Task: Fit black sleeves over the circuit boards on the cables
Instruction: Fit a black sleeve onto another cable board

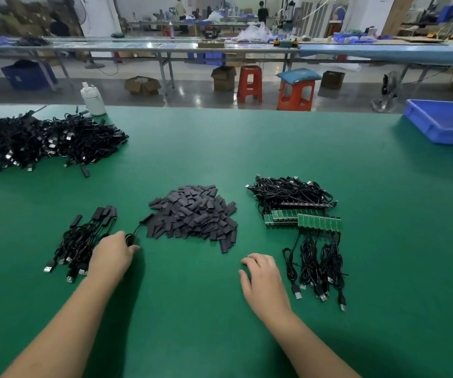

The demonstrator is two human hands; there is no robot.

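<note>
On the green worktop (274, 148) the left hand (113, 255) curled its fingers round a coiled cable (130, 238) whose sleeved end lay against the edge of the sleeve heap (192, 214). The right hand (262, 279) rested flat and relaxed on the worktop, holding nothing, just beside the unsleeved cables (318, 263) whose green boards (318, 221) sat in a joined strip. A small batch of finished cables (83, 241) lay just left of the left hand, and a large tangle (42, 143) sat far left. The sleeves looked light, soft and flattened, so each would probably need squeezing at its edges to open the mouth. The boards looked thin, stiff and likely fragile at the solder joints; holding one by its long edges, not by the limp cable, seemed the safer grip.
</note>
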